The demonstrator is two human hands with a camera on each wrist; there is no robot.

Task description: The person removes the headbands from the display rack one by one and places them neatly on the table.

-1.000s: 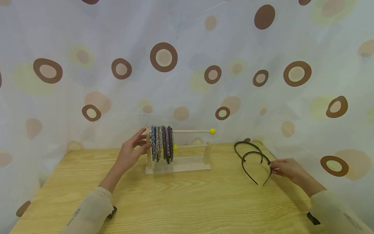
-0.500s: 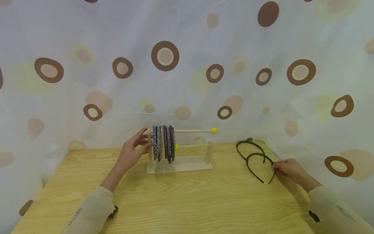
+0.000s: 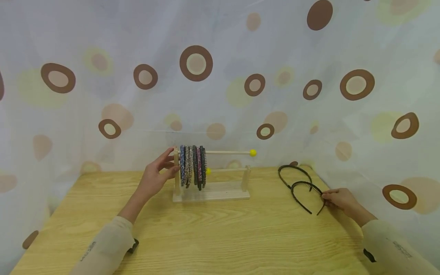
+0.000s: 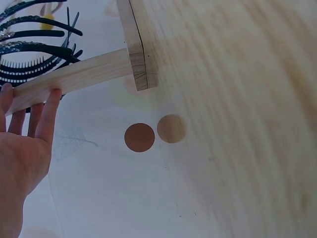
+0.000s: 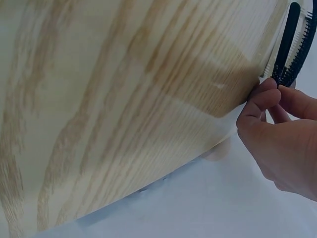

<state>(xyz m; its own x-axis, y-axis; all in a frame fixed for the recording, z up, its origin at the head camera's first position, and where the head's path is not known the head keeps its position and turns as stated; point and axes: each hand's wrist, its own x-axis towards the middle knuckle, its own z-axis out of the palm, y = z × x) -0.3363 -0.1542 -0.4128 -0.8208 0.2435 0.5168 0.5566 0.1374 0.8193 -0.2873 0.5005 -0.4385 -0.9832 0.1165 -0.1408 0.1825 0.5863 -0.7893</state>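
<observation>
In the head view my left hand (image 3: 154,179) grips the left upright (image 3: 177,179) of a wooden headband stand (image 3: 220,194). The left wrist view shows fingers against this upright (image 4: 94,72). Several glittery and dark headbands (image 3: 191,168) hang from the stand's upper rod beside that hand. At the right, my right hand (image 3: 342,199) pinches the side of a black toothed headband (image 5: 288,39) between thumb and fingers. Its ends point toward me. A second dark headband (image 3: 292,166) lies just behind it, partly overlapped in the head view.
The stand's upper rod (image 3: 230,152) extends right to a yellow ball tip (image 3: 253,152). A lower rod (image 3: 227,170) has a yellow ball at its left end. A wood-grain table (image 3: 213,236) lies below, with a patterned curtain (image 3: 220,103) behind and at both sides.
The head view has shifted slightly. The headband in my right hand has tipped a little, its arch now lower. My left hand keeps its grip on the stand.
</observation>
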